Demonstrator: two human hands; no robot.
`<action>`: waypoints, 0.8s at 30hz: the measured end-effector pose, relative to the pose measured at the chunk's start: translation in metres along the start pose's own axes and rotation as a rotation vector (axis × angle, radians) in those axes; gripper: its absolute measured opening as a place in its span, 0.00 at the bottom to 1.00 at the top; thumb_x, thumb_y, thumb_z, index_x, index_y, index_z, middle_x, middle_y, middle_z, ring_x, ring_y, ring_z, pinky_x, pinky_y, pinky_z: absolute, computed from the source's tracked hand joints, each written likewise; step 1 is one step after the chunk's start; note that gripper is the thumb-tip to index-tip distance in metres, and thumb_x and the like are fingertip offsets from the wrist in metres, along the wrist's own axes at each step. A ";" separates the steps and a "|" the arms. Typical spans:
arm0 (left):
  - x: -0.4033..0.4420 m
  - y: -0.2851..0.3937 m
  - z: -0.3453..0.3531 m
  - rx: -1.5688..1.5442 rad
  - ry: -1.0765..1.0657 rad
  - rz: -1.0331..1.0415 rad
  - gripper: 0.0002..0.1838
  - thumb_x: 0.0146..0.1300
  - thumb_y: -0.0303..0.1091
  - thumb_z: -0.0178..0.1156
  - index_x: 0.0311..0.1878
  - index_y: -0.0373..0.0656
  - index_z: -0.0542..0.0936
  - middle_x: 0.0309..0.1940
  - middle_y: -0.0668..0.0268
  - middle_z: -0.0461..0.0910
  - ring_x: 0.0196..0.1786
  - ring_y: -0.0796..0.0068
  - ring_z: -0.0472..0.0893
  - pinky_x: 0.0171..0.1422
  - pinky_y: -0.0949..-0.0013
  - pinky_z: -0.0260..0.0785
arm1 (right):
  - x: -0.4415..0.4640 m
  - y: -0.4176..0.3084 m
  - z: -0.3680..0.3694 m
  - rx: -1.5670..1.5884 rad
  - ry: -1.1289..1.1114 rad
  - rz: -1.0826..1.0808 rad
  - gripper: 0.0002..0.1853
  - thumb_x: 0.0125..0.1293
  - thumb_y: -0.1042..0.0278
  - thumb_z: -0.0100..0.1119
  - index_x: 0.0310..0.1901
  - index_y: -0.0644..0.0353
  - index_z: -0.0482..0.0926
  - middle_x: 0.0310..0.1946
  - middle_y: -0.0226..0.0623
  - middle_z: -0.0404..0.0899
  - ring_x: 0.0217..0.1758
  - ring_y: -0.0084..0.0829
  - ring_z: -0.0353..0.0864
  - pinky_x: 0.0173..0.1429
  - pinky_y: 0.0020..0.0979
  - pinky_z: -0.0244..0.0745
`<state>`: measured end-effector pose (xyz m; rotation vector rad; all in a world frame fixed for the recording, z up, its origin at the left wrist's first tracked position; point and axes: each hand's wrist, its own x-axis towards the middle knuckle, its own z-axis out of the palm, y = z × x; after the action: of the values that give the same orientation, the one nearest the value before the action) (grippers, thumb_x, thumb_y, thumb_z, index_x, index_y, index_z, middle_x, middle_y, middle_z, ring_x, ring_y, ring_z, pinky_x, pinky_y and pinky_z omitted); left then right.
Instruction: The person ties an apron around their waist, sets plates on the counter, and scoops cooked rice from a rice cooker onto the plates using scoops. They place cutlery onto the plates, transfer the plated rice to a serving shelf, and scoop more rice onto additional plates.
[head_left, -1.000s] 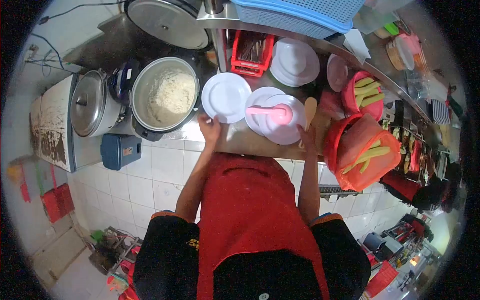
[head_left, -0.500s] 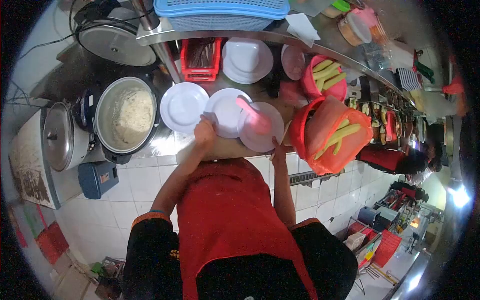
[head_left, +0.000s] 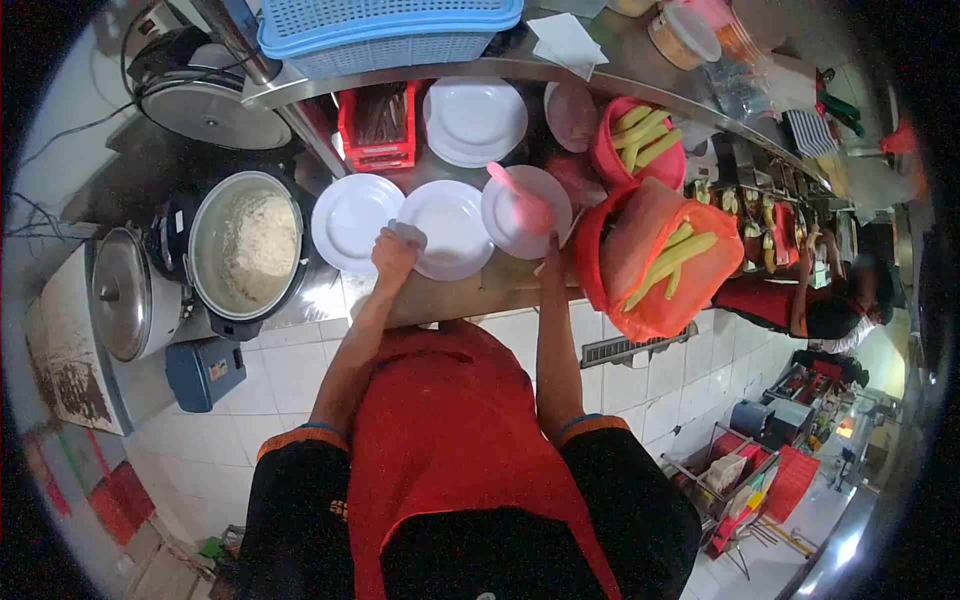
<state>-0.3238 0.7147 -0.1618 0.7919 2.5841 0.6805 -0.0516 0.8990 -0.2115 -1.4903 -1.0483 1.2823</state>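
Note:
Two white plates lie side by side on the counter, the left plate (head_left: 350,222) and the middle plate (head_left: 445,232). My left hand (head_left: 395,258) is closed on a small pale grey piece (head_left: 409,236), over the gap between them; its exact kind is unclear. To the right, a thinner, see-through pale plate (head_left: 500,218) carries a pink rice paddle (head_left: 528,208). My right hand (head_left: 550,262) grips the near right rim of that plate, its fingers partly hidden.
An open rice cooker (head_left: 292,240) with white rice stands left. Peeled pale yellow vegetables fill a pink basin (head_left: 603,160) and a bag-lined red basket (head_left: 590,260) right. Behind are stacked plates (head_left: 475,120) and a red cutlery basket (head_left: 380,157). A shelf edge (head_left: 400,72) overhangs; a co-worker (head_left: 840,305) is far right.
The see-through plate with the pink paddle has moved away from me, my right hand at its rim. My left hand has shifted slightly left, and the grey piece in it now shows.

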 end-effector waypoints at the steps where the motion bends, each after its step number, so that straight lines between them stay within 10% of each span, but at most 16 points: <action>1: 0.003 -0.003 -0.006 -0.135 -0.118 0.022 0.26 0.52 0.41 0.67 0.48 0.32 0.73 0.40 0.50 0.81 0.40 0.54 0.82 0.43 0.60 0.75 | -0.013 -0.019 0.008 -0.043 0.036 -0.100 0.24 0.68 0.52 0.55 0.60 0.55 0.69 0.51 0.35 0.74 0.46 0.26 0.74 0.47 0.30 0.70; 7: -0.025 -0.039 -0.056 -0.788 -0.502 -0.020 0.23 0.62 0.39 0.63 0.55 0.35 0.73 0.39 0.61 0.82 0.35 0.75 0.80 0.31 0.70 0.76 | 0.037 0.082 -0.003 0.131 -0.008 0.009 0.33 0.67 0.46 0.54 0.67 0.58 0.63 0.59 0.38 0.72 0.57 0.33 0.73 0.58 0.37 0.68; 11: -0.067 -0.074 -0.095 -0.871 -0.649 -0.155 0.25 0.65 0.37 0.60 0.62 0.36 0.69 0.48 0.60 0.79 0.45 0.71 0.81 0.37 0.69 0.78 | 0.016 0.057 -0.026 0.105 -0.144 0.294 0.27 0.67 0.47 0.56 0.58 0.59 0.73 0.41 0.34 0.81 0.38 0.34 0.78 0.40 0.38 0.72; 14: -0.099 -0.097 -0.102 -0.981 -0.677 -0.234 0.36 0.64 0.42 0.61 0.70 0.41 0.58 0.58 0.56 0.72 0.55 0.64 0.76 0.45 0.63 0.78 | -0.036 0.000 -0.022 -0.670 -0.079 0.191 0.19 0.65 0.48 0.59 0.42 0.58 0.80 0.24 0.27 0.76 0.21 0.30 0.71 0.24 0.35 0.63; 17: -0.122 -0.136 -0.079 -0.975 -0.637 -0.274 0.40 0.64 0.42 0.61 0.73 0.43 0.51 0.63 0.56 0.68 0.60 0.62 0.72 0.55 0.60 0.73 | -0.051 0.043 -0.035 -0.125 0.114 0.291 0.19 0.64 0.51 0.60 0.32 0.63 0.78 0.21 0.31 0.72 0.21 0.27 0.68 0.24 0.36 0.61; 20: -0.137 -0.142 -0.076 -0.941 -0.517 -0.328 0.37 0.64 0.36 0.61 0.71 0.39 0.53 0.63 0.57 0.67 0.63 0.67 0.69 0.62 0.65 0.67 | -0.059 0.058 -0.055 -0.485 -0.045 -0.160 0.20 0.64 0.53 0.60 0.27 0.65 0.75 0.21 0.34 0.72 0.21 0.30 0.67 0.26 0.37 0.61; 24: -0.153 -0.185 -0.022 -0.737 -0.333 -0.205 0.28 0.62 0.30 0.61 0.63 0.36 0.64 0.53 0.55 0.76 0.55 0.65 0.77 0.56 0.63 0.72 | -0.053 0.050 -0.031 -0.099 -0.079 -0.293 0.17 0.64 0.56 0.59 0.28 0.64 0.76 0.21 0.42 0.74 0.23 0.34 0.72 0.29 0.40 0.63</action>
<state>-0.2936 0.4814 -0.2146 0.3505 1.8629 1.2047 -0.0246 0.8320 -0.2437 -1.3084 -1.3445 1.1014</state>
